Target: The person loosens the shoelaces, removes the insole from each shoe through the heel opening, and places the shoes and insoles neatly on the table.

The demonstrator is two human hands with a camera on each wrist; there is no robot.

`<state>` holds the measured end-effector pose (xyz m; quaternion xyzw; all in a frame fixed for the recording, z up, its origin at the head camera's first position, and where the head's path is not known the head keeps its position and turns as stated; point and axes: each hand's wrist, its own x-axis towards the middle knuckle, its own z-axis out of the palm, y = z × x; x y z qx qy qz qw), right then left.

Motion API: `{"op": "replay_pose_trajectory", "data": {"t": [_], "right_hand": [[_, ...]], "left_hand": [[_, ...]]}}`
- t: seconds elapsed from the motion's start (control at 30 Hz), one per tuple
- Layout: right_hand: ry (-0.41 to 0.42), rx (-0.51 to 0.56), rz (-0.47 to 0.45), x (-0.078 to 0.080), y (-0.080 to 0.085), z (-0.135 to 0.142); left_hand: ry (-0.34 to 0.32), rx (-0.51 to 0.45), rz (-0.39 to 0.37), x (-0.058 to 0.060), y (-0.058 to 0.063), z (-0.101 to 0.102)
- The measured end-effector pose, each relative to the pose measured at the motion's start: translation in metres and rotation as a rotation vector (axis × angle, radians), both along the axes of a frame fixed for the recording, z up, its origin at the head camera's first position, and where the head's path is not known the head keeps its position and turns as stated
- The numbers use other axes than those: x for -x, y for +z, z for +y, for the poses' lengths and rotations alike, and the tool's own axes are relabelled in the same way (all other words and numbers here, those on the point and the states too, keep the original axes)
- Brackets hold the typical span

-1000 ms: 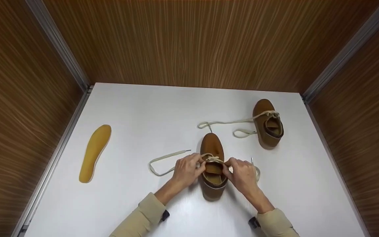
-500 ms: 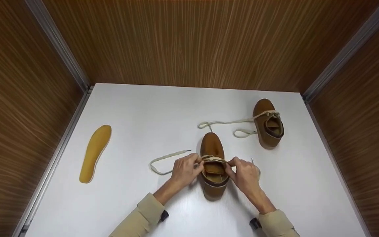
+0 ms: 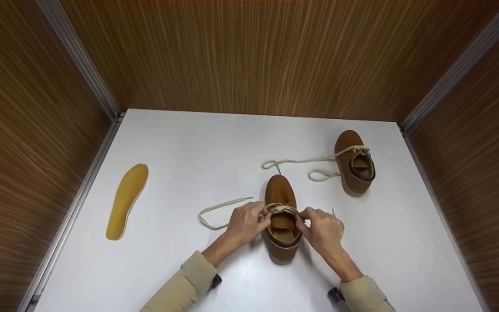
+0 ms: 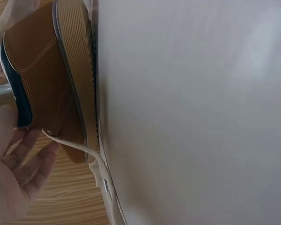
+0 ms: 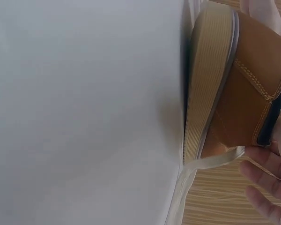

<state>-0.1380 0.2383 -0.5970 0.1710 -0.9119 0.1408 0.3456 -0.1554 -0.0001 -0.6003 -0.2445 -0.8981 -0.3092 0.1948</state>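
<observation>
A brown leather shoe (image 3: 280,190) with pale laces stands at the middle of the table, toe away from me. My left hand (image 3: 245,223) pinches the left edge of its opening beside the lacing. On the opposite edge, my right hand (image 3: 321,227) pinches the upper between thumb and fingers. The laces (image 3: 283,209) cross over the tongue between both hands. In the left wrist view a lace (image 4: 79,146) runs out of the upper down to the table, close to my fingers (image 4: 35,164). The right wrist view has another lace (image 5: 215,161) trailing below my fingertips. Eyelets under the fingers are hidden.
A second brown shoe (image 3: 348,169) stands at the back right, its long laces (image 3: 303,160) spread leftward to near the first shoe's toe. A yellow insole (image 3: 127,201) lies at the left. Wood-grain panels (image 3: 241,56) enclose the white table (image 3: 180,151) on three sides.
Both hands keep their pinch on the shoe and shift only slightly. The shoe's opening looks a little wider than a second ago. The second shoe and the insole stay put.
</observation>
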Motion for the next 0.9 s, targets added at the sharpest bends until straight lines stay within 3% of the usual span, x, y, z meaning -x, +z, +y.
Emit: {"op": "replay_pose_trajectory", "data": {"t": [0.13,0.27,0.47,0.63,0.9], "right_hand": [[0.029,0.004,-0.012,0.001,0.003,-0.002],[0.067,0.009,-0.046,0.001,0.004,-0.002],[0.062,-0.001,-0.052,-0.003,0.005,0.001],[0.092,0.018,-0.058,-0.007,0.007,0.003],[0.048,0.11,-0.148,-0.019,0.011,0.0]], "left_hand": [[-0.051,0.021,0.02,0.004,0.002,-0.001],[-0.097,0.03,-0.007,0.008,0.006,-0.002],[-0.138,0.051,-0.043,0.014,0.007,-0.004],[-0.158,0.113,-0.029,0.025,0.008,-0.005],[-0.233,0.175,-0.098,0.041,0.008,-0.003]]}}
